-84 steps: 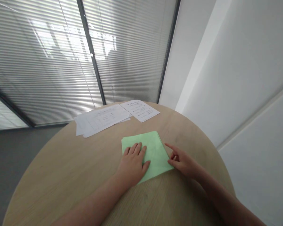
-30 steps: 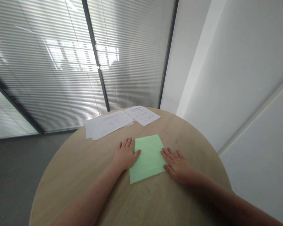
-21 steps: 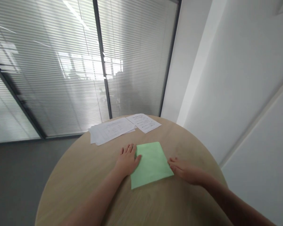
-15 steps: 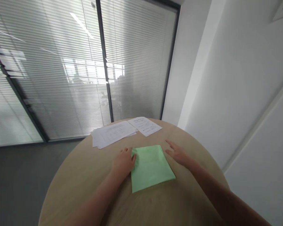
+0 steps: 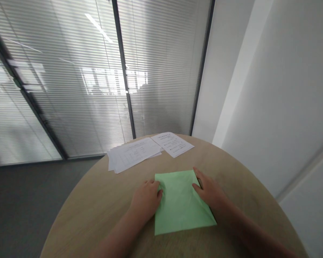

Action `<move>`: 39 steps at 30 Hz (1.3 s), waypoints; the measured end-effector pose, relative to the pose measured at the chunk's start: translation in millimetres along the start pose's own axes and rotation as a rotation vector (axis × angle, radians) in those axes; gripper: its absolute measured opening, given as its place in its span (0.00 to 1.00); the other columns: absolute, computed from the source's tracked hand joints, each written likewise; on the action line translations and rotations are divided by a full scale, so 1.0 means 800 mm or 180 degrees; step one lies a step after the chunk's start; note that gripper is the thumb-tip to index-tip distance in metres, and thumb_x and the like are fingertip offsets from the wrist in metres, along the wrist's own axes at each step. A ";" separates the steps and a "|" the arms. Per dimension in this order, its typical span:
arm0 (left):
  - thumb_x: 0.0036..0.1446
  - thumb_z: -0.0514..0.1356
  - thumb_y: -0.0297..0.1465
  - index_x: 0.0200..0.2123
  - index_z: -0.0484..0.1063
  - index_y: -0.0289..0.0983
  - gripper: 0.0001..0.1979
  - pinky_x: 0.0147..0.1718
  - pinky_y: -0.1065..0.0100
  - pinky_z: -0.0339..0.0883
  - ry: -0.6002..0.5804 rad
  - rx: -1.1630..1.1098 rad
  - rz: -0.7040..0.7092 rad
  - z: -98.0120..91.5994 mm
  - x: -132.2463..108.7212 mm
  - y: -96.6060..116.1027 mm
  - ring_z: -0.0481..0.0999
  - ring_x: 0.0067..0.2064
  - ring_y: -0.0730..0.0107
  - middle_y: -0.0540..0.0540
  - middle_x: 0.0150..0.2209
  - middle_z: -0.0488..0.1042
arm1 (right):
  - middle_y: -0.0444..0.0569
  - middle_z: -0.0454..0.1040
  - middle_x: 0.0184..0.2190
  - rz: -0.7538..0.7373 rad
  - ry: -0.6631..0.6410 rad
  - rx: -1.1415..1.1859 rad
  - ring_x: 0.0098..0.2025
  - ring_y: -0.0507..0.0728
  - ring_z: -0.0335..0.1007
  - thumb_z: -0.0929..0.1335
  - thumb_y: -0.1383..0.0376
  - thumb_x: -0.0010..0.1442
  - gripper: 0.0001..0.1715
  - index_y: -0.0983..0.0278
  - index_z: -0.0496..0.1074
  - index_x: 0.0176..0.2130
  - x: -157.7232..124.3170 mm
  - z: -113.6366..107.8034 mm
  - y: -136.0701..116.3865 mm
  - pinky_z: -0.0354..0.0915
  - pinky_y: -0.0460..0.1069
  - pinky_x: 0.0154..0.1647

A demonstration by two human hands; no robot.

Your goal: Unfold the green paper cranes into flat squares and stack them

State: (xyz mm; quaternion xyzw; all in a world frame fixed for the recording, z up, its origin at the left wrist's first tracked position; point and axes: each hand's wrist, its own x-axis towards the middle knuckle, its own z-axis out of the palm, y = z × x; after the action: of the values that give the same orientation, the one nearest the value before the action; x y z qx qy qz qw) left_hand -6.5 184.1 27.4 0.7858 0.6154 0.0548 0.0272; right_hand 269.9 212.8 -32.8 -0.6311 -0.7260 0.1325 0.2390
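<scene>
A square, light green folded sheet (image 5: 181, 204) lies on the round wooden table in front of me; whether it is paper or cloth I cannot tell. At its left edge, my left hand (image 5: 147, 200) is closed, with the thumb on top and the sheet puckered beside it. My right hand (image 5: 208, 190) is at the opposite edge, its thumb resting on the sheet and a finger reaching along the upper right corner. The right hand's other fingers are hidden, and the sheet's right side looks slightly raised.
Beyond the green sheet, several printed white papers (image 5: 136, 154) overlap near the far rim of the wooden table (image 5: 97, 200). A single printed page (image 5: 173, 144) lies beside them. Glass panels with blinds (image 5: 161, 89) stand behind the table, and a white wall (image 5: 269, 107) is at the right.
My right hand has come in from beside the green sheet and now touches its right edge. The left hand stays on the left edge. The view has shifted slightly.
</scene>
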 end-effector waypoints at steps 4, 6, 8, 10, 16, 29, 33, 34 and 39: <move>0.65 0.55 0.33 0.44 0.78 0.38 0.13 0.48 0.53 0.74 -0.0065 0.0034 -0.0023 0.002 0.001 0.000 0.77 0.51 0.49 0.38 0.48 0.78 | 0.58 0.67 0.65 -0.0048 0.0047 0.0430 0.65 0.67 0.66 0.68 0.61 0.62 0.43 0.62 0.56 0.72 0.002 0.008 0.005 0.58 0.64 0.69; 0.64 0.56 0.33 0.45 0.78 0.38 0.12 0.49 0.53 0.73 -0.0068 0.0050 -0.0023 0.003 0.001 0.001 0.76 0.53 0.49 0.38 0.49 0.77 | 0.56 0.64 0.68 -0.0089 0.0094 0.0914 0.68 0.65 0.62 0.69 0.62 0.59 0.45 0.61 0.55 0.72 0.005 0.012 0.006 0.56 0.64 0.71; 0.64 0.56 0.34 0.46 0.77 0.38 0.12 0.51 0.53 0.73 -0.0057 0.0070 -0.0028 0.005 0.001 0.001 0.75 0.54 0.50 0.38 0.49 0.77 | 0.56 0.62 0.69 -0.0080 0.0046 0.1646 0.69 0.63 0.61 0.69 0.63 0.57 0.50 0.61 0.51 0.73 0.006 0.012 0.003 0.58 0.62 0.71; 0.64 0.57 0.34 0.46 0.78 0.38 0.13 0.52 0.53 0.72 -0.0050 0.0077 -0.0015 0.006 0.001 0.001 0.75 0.54 0.50 0.38 0.49 0.77 | 0.59 0.60 0.70 0.0066 -0.0080 0.2439 0.67 0.63 0.64 0.70 0.61 0.57 0.58 0.61 0.40 0.76 0.004 0.009 -0.003 0.64 0.61 0.67; 0.64 0.56 0.34 0.48 0.78 0.38 0.14 0.52 0.53 0.72 -0.0051 0.0009 -0.0046 0.004 0.000 0.002 0.74 0.55 0.50 0.38 0.49 0.77 | 0.62 0.57 0.71 0.1171 -0.0420 0.3803 0.56 0.65 0.76 0.69 0.60 0.58 0.69 0.59 0.14 0.73 -0.008 -0.012 -0.027 0.76 0.59 0.50; 0.60 0.61 0.37 0.70 0.53 0.33 0.38 0.54 0.56 0.72 0.0525 -0.3952 -0.0775 0.033 0.032 -0.037 0.77 0.55 0.55 0.32 0.58 0.72 | 0.58 0.81 0.47 0.1014 -0.1128 0.4582 0.43 0.65 0.80 0.72 0.63 0.50 0.36 0.65 0.71 0.58 -0.008 -0.017 -0.029 0.73 0.59 0.50; 0.53 0.69 0.36 0.65 0.64 0.36 0.37 0.44 0.60 0.75 0.0142 -0.5708 -0.0833 0.022 0.022 -0.027 0.81 0.47 0.54 0.34 0.53 0.77 | 0.57 0.81 0.48 0.1000 -0.1340 0.4862 0.44 0.65 0.80 0.74 0.64 0.49 0.33 0.64 0.73 0.55 -0.013 -0.014 -0.032 0.72 0.60 0.53; 0.51 0.70 0.35 0.64 0.66 0.36 0.37 0.42 0.60 0.75 0.0047 -0.5913 -0.0853 0.017 0.016 -0.024 0.81 0.45 0.54 0.35 0.52 0.78 | 0.57 0.81 0.48 0.0986 -0.1395 0.4929 0.46 0.65 0.80 0.74 0.64 0.50 0.32 0.63 0.73 0.55 -0.014 -0.012 -0.033 0.71 0.60 0.54; 0.49 0.69 0.30 0.64 0.67 0.37 0.38 0.41 0.58 0.75 -0.0277 -0.6408 -0.0846 -0.007 -0.001 -0.013 0.81 0.40 0.54 0.36 0.47 0.80 | 0.56 0.80 0.49 0.1090 -0.1649 0.5153 0.48 0.65 0.80 0.74 0.65 0.50 0.27 0.63 0.75 0.51 -0.017 0.001 -0.039 0.70 0.61 0.57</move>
State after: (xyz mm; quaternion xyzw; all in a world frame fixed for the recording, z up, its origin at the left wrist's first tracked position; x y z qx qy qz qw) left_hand -17.5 185.8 31.8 0.3244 0.3643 0.5155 0.7045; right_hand 243.9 194.5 -20.0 -0.3174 -0.3350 0.7822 0.4185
